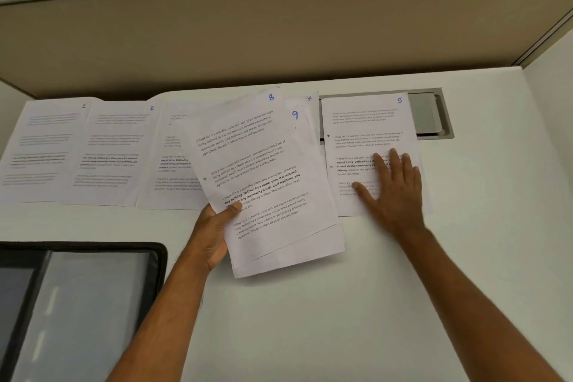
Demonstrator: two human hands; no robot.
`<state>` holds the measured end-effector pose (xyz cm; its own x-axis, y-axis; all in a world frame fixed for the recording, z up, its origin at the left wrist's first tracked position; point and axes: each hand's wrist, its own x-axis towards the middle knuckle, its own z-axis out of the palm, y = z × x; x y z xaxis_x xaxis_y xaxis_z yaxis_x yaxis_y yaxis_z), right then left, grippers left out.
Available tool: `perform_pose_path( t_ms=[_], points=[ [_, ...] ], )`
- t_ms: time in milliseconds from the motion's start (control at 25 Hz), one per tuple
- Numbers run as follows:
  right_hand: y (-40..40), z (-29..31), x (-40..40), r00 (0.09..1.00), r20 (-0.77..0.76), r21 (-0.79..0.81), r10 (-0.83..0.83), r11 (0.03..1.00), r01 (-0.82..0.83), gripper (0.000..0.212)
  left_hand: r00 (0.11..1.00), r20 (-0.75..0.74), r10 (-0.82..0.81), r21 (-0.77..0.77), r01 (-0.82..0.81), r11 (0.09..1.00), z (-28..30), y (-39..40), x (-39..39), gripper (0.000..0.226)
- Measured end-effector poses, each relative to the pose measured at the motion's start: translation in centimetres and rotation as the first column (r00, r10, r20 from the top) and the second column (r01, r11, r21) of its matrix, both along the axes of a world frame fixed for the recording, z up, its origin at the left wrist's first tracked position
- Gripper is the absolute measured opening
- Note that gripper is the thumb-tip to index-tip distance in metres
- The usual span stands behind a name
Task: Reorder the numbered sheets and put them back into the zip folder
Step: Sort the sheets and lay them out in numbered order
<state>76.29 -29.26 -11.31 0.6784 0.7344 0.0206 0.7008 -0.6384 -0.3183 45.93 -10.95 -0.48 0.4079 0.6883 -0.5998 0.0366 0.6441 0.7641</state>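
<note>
The left hand (214, 236) has its grip closed on a tilted stack of sheets (263, 183), topped by 8 with 9 peeking behind, held above the white table (310, 319). The right hand (390, 186) lies flat, fingers straight, on sheet 5 (366, 121), which partly covers a grey cable hatch (434, 115). Sheets 1 (40, 146) and 2 (114, 149) lie side by side along the tan partition (279, 40). The zip folder (77, 304) lies open at the near left edge, apart from the sheets
</note>
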Motion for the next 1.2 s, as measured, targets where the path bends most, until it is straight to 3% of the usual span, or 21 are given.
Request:
perform_pose_path(
  t_ms=[360,440,520,600,680,720,800,840,880,960,1040,1200],
  points=[
    [2.4,0.0,0.3,0.997,-0.038,-0.023,-0.072,0.997,0.071,0.087,1.0,0.024,0.004,-0.014,-0.004,1.0,0.0,-0.3,-0.1,0.038],
    [2.2,0.7,-0.3,0.995,-0.043,0.101,-0.085,0.991,0.089,0.078,0.999,0.037,-0.005,-0.016,0.006,1.0,0.2,-0.5,-0.2,0.039],
    [1.7,2.1,-2.0,0.995,-0.091,0.336,-0.034,0.94,0.063,0.058,0.998,0.058,-0.017,-0.015,0.018,1.0,0.5,-0.8,-0.3,0.04],
    [0.9,4.7,-4.7,0.954,-0.295,0.531,0.057,0.84,0.114,0.038,0.996,0.085,-0.028,-0.027,0.031,0.999,0.9,-1.4,-0.5,0.042],
    [0.0,7.6,-7.9,0.822,-0.569,0.514,0.018,0.788,0.339,0.024,0.992,0.124,-0.037,-0.039,0.043,0.998,1.4,-2.2,-1.0,0.047],
    [-0.5,8.8,-9.3,0.692,-0.721,0.424,-0.031,0.771,0.476,0.021,0.989,0.14,-0.044,-0.041,0.051,0.998,1.7,-2.7,-1.3,0.049],
    [-1.5,11.2,-11.3,0.274,-0.962,0.194,0.012,0.733,0.651,0.033,0.983,0.169,-0.072,-0.043,0.08,0.996,2.2,-3.7,-2.4,0.051],
    [-2.1,12.0,-11.8,0.069,-0.994,0.111,0.087,0.726,0.678,0.041,0.98,0.176,-0.095,-0.046,0.105,0.993,2.4,-4.3,-3.1,0.051],
    [-2.7,13.1,-12.4,-0.06,-0.983,0.084,0.171,0.724,0.685,0.048,0.977,0.173,-0.125,-0.054,0.136,0.989,2.8,-5.0,-4.1,0.051],
    [-3.9,14.3,-13.0,-0.15,-0.951,0.1,0.272,0.724,0.683,0.058,0.973,0.129,-0.19,-0.077,0.201,0.977,3.0,-6.4,-6.1,0.049],
    [-4.8,15.1,-13.6,-0.117,-0.955,0.136,0.274,0.75,0.648,0.06,0.964,0.076,-0.255,-0.094,0.261,0.961,2.8,-7.9,-8.4,0.045],
    [-7.2,15.2,-16.6,0.214,-0.959,0.26,0.183,0.868,0.422,0.031,0.962,0.04,-0.269,-0.12,0.272,0.955,1.9,-10.2,-12.5,0.044]
  ],
)
